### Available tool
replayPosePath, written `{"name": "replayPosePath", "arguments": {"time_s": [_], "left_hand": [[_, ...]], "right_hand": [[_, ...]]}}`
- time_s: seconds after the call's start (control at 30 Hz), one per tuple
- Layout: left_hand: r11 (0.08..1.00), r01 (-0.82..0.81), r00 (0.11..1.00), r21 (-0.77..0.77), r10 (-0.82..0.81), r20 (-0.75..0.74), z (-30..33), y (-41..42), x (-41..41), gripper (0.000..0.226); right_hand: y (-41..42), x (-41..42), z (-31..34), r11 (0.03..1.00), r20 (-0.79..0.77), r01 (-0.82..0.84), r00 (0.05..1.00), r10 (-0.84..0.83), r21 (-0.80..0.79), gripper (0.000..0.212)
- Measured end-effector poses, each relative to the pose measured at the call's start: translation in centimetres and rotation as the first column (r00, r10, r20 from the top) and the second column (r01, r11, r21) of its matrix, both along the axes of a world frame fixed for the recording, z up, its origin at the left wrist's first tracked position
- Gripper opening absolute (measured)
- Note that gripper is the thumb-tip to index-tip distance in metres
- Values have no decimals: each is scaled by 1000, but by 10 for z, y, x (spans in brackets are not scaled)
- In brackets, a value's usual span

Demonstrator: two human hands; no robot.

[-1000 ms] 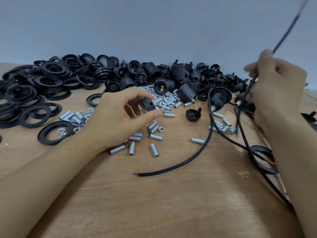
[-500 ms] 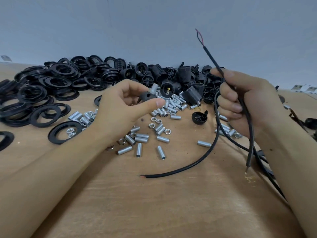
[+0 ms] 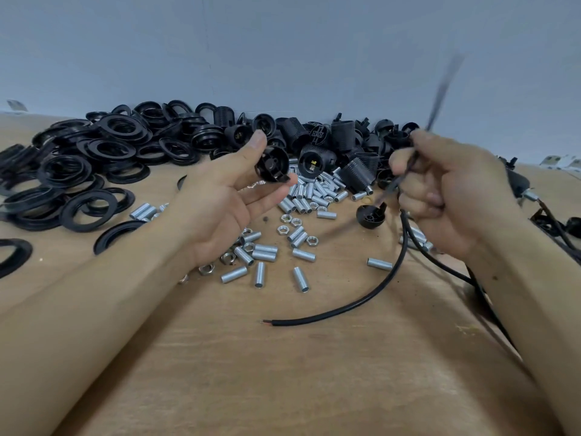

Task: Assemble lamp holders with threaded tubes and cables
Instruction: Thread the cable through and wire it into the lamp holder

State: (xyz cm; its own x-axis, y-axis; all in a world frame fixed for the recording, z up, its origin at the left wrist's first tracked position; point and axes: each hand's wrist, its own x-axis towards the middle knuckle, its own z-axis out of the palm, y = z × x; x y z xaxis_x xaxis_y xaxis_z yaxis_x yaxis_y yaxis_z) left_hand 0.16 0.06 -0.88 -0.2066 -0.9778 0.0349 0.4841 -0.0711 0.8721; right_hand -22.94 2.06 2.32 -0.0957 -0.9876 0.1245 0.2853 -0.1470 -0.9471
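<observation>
My left hand [image 3: 224, 196] is turned palm up and pinches a black lamp holder cap [image 3: 272, 165] between thumb and fingertips, its hollow side facing me. My right hand [image 3: 452, 196] grips a thin black cable [image 3: 435, 111] in a fist; the cable is blurred, its upper end pointing up and right, its lower tip near a second black cap [image 3: 371, 215] lying on the table. Silver threaded tubes [image 3: 264, 251] and nuts lie scattered between the hands. Another black cable [image 3: 361, 302] curves across the table with its bare end toward me.
A heap of black rings [image 3: 103, 171] fills the left of the wooden table [image 3: 283, 372]. Black lamp holder bodies [image 3: 342, 146] are piled along the grey wall. More cables and assembled holders [image 3: 522, 187] lie at the right edge.
My left hand has rolled palm up and lifted the cap, showing its hollow side. My right hand has swung the cable so its upper end now points up and right.
</observation>
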Motion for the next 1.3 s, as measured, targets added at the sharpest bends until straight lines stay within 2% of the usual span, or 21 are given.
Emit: {"name": "replayPosePath", "arguments": {"time_s": [0.1, 0.2, 0.37, 0.57, 0.77, 0.9, 0.97, 1.1, 1.17, 1.23, 1.3], "left_hand": [[998, 51, 998, 37, -53, 40, 0, 0, 0, 27], [995, 93, 995, 48, -94, 23, -1, 0, -1, 23], [997, 78, 993, 1, -77, 90, -5, -2, -2, 23], [993, 98, 990, -63, -90, 113, -6, -1, -5, 40], [990, 118, 983, -80, -105, 149, -8, -1, -5, 29], [990, 111, 984, -83, -99, 145, -9, -1, -5, 36], [992, 86, 990, -89, -75, 122, -8, -1, -4, 38], [986, -33, 995, -166, 47, 85, -8, -1, -4, 35], [969, -98, 990, -227, 119, 80, -7, 0, -2, 33], [936, -158, 972, -314, 203, 116, -5, 0, 1, 30], [903, -171, 960, -395, 242, 139, -5, 2, 1, 26]], "right_hand": [[2, -2, 4, 990, 195, 94, 978, -72, -103, 20], [2, 0, 4, 988, 285, 105, 956, -69, -114, 21], [3, -3, 7, 994, 397, 65, 917, -25, -88, 26], [2, 4, 1, 993, 361, 92, 931, -58, -77, 22], [0, 6, -4, 990, 368, 136, 923, -110, -44, 23], [2, 7, -5, 989, 333, 134, 937, -104, -68, 22], [5, 9, -4, 982, 235, 115, 969, -78, -147, 16], [9, 21, -7, 873, -2, 202, 974, -226, -443, 3], [9, 24, -10, 888, -18, 192, 975, -220, -419, 4], [8, 23, -10, 930, 0, 179, 982, -189, -322, 3], [8, 20, -9, 959, 116, 178, 981, -155, -219, 11]]}}
